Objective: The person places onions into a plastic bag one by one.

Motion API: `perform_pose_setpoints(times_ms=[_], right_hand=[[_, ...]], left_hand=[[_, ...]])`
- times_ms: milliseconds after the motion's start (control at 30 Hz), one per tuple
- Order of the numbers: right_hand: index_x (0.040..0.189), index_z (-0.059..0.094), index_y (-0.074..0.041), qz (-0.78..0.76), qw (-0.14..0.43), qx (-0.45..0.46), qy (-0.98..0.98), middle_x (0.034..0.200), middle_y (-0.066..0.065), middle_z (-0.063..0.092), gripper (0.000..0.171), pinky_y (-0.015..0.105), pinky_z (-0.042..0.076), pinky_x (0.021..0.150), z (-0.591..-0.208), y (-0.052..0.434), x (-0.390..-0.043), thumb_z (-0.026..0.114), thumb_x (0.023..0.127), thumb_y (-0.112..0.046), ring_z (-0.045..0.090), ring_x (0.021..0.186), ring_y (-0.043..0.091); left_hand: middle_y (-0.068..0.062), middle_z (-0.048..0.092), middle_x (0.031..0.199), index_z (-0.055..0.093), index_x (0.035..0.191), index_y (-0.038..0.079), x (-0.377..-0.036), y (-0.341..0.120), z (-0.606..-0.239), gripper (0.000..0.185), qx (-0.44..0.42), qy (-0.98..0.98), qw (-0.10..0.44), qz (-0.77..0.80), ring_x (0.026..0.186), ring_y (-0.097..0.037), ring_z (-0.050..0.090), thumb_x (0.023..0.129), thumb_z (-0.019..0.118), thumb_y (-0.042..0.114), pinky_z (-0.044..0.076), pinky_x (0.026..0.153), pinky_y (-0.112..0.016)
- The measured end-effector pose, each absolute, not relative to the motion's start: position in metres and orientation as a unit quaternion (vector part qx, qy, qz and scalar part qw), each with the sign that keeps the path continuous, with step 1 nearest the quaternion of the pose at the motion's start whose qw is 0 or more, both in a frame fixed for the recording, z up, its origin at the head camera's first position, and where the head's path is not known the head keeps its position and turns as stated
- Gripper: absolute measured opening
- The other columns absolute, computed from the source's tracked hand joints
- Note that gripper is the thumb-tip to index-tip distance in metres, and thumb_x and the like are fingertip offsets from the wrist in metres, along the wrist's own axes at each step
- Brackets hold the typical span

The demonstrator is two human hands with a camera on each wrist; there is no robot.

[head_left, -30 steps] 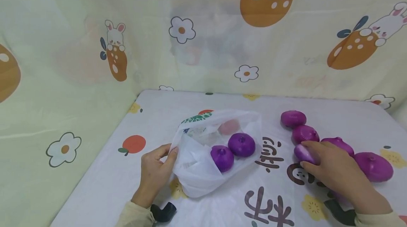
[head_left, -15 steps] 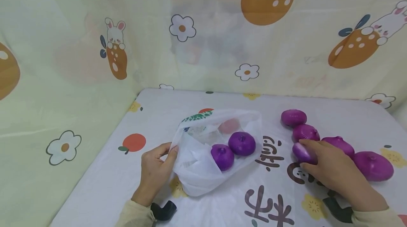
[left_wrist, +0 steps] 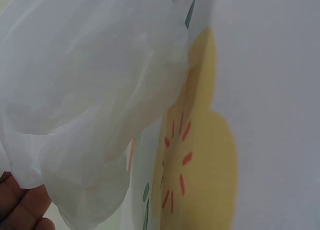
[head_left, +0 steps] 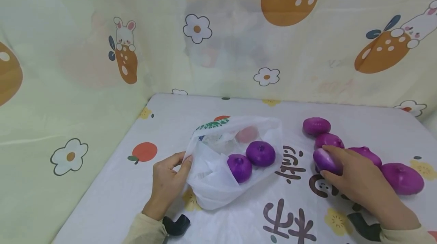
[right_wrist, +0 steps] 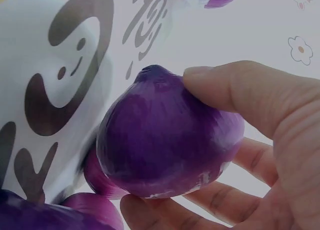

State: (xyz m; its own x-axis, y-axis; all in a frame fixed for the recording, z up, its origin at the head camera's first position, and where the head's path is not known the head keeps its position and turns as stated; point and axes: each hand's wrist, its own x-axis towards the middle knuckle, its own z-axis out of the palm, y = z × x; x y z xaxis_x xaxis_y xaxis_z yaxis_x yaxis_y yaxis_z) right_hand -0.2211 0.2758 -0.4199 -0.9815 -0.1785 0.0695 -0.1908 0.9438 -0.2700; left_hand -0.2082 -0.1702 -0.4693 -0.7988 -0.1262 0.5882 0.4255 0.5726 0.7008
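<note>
In the head view my left hand (head_left: 169,183) pinches the left rim of a white plastic bag (head_left: 215,194). The bag's mouth faces up, and two purple onions (head_left: 260,153) show inside it; a paler reddish shape appears through the plastic behind them. My right hand (head_left: 358,181) grips another purple onion (head_left: 326,160) to the right of the bag. The right wrist view has this onion (right_wrist: 167,135) between thumb and curled fingers, its pointed tip upward. Folds of the bag (left_wrist: 95,84) fill much of the left wrist view, with some left fingers (left_wrist: 22,205) at its edge.
Several more onions lie around my right hand: one at the far end (head_left: 316,126), others in a row towards the right, with a larger one (head_left: 402,178) outermost. A printed cloth covers the table (head_left: 112,198), and a patterned curtain (head_left: 225,54) hangs behind it.
The onion in my right hand has risen slightly and moved a little to the left, showing more of its surface. My left hand and the bag stay nearly where they were.
</note>
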Motion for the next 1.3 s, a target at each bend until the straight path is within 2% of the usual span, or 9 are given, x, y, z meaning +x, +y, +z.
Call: perform_pose_setpoints(times_ms=[433, 700, 933, 1300], right_hand=[[0.145, 0.053, 0.0, 0.146, 0.036, 0.087, -0.985, 0.128, 0.035, 0.063, 0.077, 0.069, 0.053, 0.082, -0.412, 0.266, -0.221, 0.087, 0.083, -0.03, 0.064, 0.101, 0.048], [0.145, 0.053, 0.0, 0.151, 0.07, 0.101, -0.981, 0.129, 0.037, 0.062, 0.078, 0.072, 0.05, 0.085, -0.411, 0.262, -0.218, 0.088, 0.082, -0.028, 0.061, 0.111, 0.055], [0.145, 0.053, 0.001, 0.154, 0.08, 0.107, -0.979, 0.127, 0.035, 0.064, 0.077, 0.071, 0.051, 0.085, -0.41, 0.256, -0.216, 0.088, 0.082, -0.027, 0.063, 0.107, 0.052], [0.143, 0.055, 0.002, 0.159, 0.112, 0.123, -0.973, 0.128, 0.036, 0.063, 0.077, 0.07, 0.05, 0.086, -0.407, 0.251, -0.212, 0.089, 0.08, -0.025, 0.063, 0.11, 0.054]], left_hand=[[-0.006, 0.081, 0.093, 0.082, 0.097, 0.002, -0.209, -0.171, -0.469, 0.01, -0.092, -0.829, 0.308, -0.457, 0.083, -0.017, 0.077, 0.088, 0.079, 0.003, 0.063, 0.073, -0.043], [-0.007, 0.081, 0.095, 0.081, 0.099, 0.001, -0.209, -0.17, -0.468, 0.01, -0.092, -0.832, 0.304, -0.454, 0.084, -0.017, 0.078, 0.09, 0.079, 0.005, 0.063, 0.075, -0.043], [-0.006, 0.081, 0.094, 0.081, 0.098, 0.001, -0.209, -0.17, -0.469, 0.01, -0.093, -0.829, 0.304, -0.459, 0.084, -0.017, 0.077, 0.089, 0.079, 0.003, 0.063, 0.075, -0.041], [-0.005, 0.081, 0.094, 0.082, 0.099, 0.002, -0.207, -0.17, -0.468, 0.01, -0.086, -0.831, 0.297, -0.462, 0.084, -0.016, 0.077, 0.09, 0.078, 0.004, 0.063, 0.075, -0.041]])
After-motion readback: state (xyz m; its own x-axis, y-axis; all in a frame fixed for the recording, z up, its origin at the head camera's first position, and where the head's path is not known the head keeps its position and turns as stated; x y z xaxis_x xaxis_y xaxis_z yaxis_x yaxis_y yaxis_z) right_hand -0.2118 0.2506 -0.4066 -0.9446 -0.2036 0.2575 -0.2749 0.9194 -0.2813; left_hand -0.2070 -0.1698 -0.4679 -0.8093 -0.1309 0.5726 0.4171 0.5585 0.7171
